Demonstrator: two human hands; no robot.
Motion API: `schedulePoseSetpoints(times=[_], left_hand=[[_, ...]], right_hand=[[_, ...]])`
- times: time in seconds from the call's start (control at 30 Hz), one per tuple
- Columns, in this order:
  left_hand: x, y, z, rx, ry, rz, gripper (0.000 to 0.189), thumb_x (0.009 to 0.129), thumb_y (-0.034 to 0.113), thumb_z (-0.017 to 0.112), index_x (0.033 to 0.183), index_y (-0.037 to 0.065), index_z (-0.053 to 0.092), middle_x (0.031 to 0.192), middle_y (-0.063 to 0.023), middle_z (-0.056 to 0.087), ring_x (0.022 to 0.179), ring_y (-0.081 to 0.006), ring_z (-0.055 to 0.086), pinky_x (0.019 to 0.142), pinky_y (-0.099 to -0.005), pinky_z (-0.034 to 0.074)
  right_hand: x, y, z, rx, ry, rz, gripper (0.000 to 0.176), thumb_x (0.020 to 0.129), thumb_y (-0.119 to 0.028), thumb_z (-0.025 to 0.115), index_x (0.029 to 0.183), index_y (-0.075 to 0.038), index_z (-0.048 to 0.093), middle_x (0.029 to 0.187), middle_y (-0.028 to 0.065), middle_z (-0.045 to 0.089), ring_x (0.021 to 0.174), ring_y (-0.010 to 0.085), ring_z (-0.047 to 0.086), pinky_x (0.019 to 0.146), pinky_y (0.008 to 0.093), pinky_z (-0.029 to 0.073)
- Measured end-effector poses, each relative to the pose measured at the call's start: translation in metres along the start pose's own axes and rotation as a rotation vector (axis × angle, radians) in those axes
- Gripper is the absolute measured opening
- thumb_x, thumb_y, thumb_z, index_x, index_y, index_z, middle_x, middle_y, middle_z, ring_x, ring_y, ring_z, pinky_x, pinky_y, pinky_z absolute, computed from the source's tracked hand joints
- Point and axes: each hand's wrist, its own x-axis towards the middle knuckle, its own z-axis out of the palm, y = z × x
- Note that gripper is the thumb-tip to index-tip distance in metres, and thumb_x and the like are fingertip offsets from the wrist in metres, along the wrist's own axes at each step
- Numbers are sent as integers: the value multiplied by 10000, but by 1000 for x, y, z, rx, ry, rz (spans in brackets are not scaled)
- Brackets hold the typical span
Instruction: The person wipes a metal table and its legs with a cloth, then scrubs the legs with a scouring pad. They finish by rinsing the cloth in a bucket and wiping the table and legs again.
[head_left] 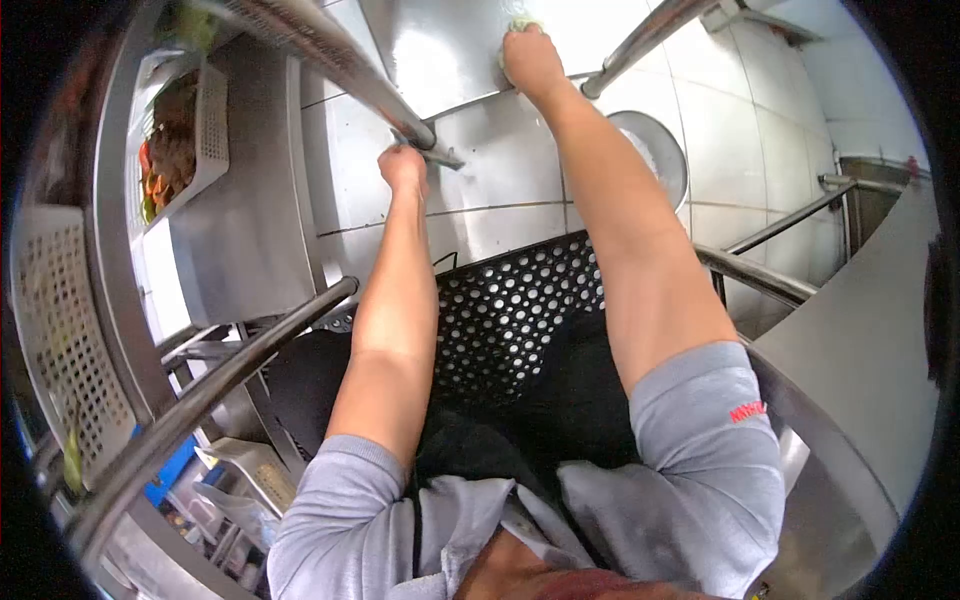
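My right hand [532, 62] is stretched far forward, closed on a crumpled pale yellow-green cloth [522, 22]. The cloth shows only at the edges of the hand, against a shiny metal panel [440, 60] with a bright glare on it. Lower and to the left, my left hand [403, 168] is curled closed at the lower end of a slanting metal leg [370, 90]; its fingertips are hidden. Between my forearms lies white tiled floor [490, 150] with dark joints.
On the left, a white basket [212, 120] of dark and orange items sits by a steel cabinet [245, 190]. A black perforated mat [515, 310] lies below my arms. Behind my right forearm stands a round metal bowl [672, 150]. Metal rails [760, 275] flank both sides.
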Motion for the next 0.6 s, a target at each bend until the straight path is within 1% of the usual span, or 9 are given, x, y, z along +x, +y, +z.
schedulePoseSetpoints(times=[0.1,0.2,0.27,0.33,0.4,0.47,0.5,0.53,0.6], left_hand=[[-60,4,-5,-26,-55,-150,130,822,63,494,833,-10,601,693,-69,555,553,-191,505,471,-355,402],[-86,-13,-4,27,-80,-103,162,800,59,497,816,-13,640,749,-108,612,600,-223,557,497,-376,420],[-89,-25,-11,-1,-189,-133,172,803,74,512,829,-10,660,804,-125,639,638,-234,577,517,-382,431],[-78,-41,-6,-123,-121,-192,158,802,77,519,813,-7,652,783,-123,619,654,-228,569,529,-396,435],[-77,-42,0,-244,-119,-178,165,815,67,490,849,-6,633,777,-114,593,663,-234,557,556,-415,451],[-89,-32,8,-453,-125,-228,195,823,62,463,911,-8,622,817,-115,591,690,-242,564,568,-424,454],[-95,-26,14,-553,-132,-251,214,827,59,450,942,-10,616,837,-115,591,703,-246,567,573,-429,456],[-100,-21,21,-567,-112,-259,235,834,59,440,986,-10,605,887,-119,594,724,-250,571,582,-428,461],[-130,13,22,-637,-129,-262,252,844,63,433,1036,9,588,966,-123,595,795,-246,574,625,-422,481]], right_hand=[[8,3,0,164,-116,214,229,765,-124,640,969,-36,695,1010,250,661,973,367,652,853,426,535],[15,5,-33,500,-14,573,290,764,-163,647,1031,-62,697,1108,193,671,1041,340,643,890,417,518],[28,16,-42,543,-66,557,300,766,-165,650,1048,-74,699,1138,155,673,1058,329,639,910,409,509],[23,4,-61,436,-124,466,286,770,-163,643,1033,-70,705,1119,145,682,1045,331,645,911,408,507],[5,-9,-80,177,-159,293,253,775,-157,626,986,-51,716,1051,161,699,1002,344,660,892,413,515],[0,-5,-58,122,-421,6,284,788,-163,633,1039,-56,709,977,134,703,807,202,677,646,359,556],[-15,-20,-76,386,-684,37,239,801,-191,637,972,-44,716,921,91,694,737,156,630,593,332,537],[-29,-38,-86,549,-871,76,238,820,-206,651,993,-57,716,937,72,691,728,164,612,581,345,534],[-55,-75,-107,444,-1034,6,550,830,-393,684,1304,-129,586,1208,85,638,1016,214,605,699,395,557]])
